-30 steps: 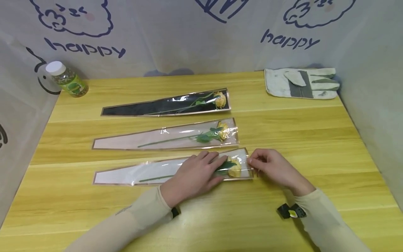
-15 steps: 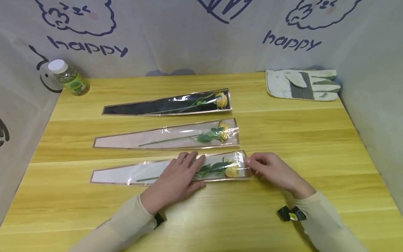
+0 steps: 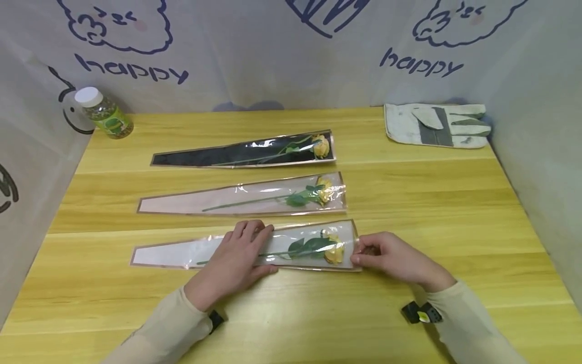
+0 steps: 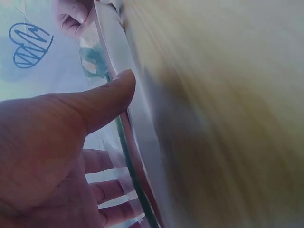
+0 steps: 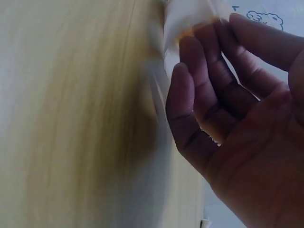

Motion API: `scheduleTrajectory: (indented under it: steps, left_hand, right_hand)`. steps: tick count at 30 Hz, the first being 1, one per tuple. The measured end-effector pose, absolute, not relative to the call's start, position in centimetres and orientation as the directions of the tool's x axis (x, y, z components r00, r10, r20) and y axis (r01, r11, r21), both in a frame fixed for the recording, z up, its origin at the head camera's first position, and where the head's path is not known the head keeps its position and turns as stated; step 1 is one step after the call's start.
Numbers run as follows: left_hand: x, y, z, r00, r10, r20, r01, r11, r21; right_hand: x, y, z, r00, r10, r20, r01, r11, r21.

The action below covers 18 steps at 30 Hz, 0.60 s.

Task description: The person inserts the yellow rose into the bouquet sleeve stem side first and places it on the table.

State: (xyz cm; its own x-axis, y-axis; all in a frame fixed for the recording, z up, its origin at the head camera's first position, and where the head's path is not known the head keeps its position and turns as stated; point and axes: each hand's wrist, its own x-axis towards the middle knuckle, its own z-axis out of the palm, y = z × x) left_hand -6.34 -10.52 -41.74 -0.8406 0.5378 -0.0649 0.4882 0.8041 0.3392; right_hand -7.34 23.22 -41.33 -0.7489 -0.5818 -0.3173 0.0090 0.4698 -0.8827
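In the head view, a white flower sleeve with clear film and a brown border lies nearest me, holding a yellow rose with green leaves. My left hand rests across its middle, fingers extended over the film and thumb along the lower edge. It hides part of the stem. At the wide right end, my right hand pinches the sleeve's edge. The left wrist view shows the thumb over the sleeve's border. In the right wrist view, curled fingers meet the sleeve's pale end.
Beyond lie a pink sleeve and a black sleeve, each with a yellow rose. A white-capped bottle stands back left. A white and grey work glove lies back right. Fabric walls border the wooden table.
My left hand has slid leftward along the white sleeve, uncovering the rose's leaves and part of its stem. My right hand stays at the wide end, its fingertips slightly lower.
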Motion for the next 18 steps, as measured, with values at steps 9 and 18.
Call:
scheduleTrajectory:
  steps: [9, 18]
  left_hand:
    - [-6.0, -11.4, -42.1, -0.861, 0.506, -0.058, 0.453, 0.813, 0.365]
    - [-5.4, -12.5, -41.9, -0.871, 0.487, -0.063, 0.418, 0.804, 0.423]
  right_hand:
    - [-7.5, 23.6, -41.6, -0.737, -0.593, -0.324, -0.004, 0.483, -0.875]
    - [-7.4, 23.7, -41.4, -0.740, -0.594, -0.317, -0.027, 0.497, -0.867]
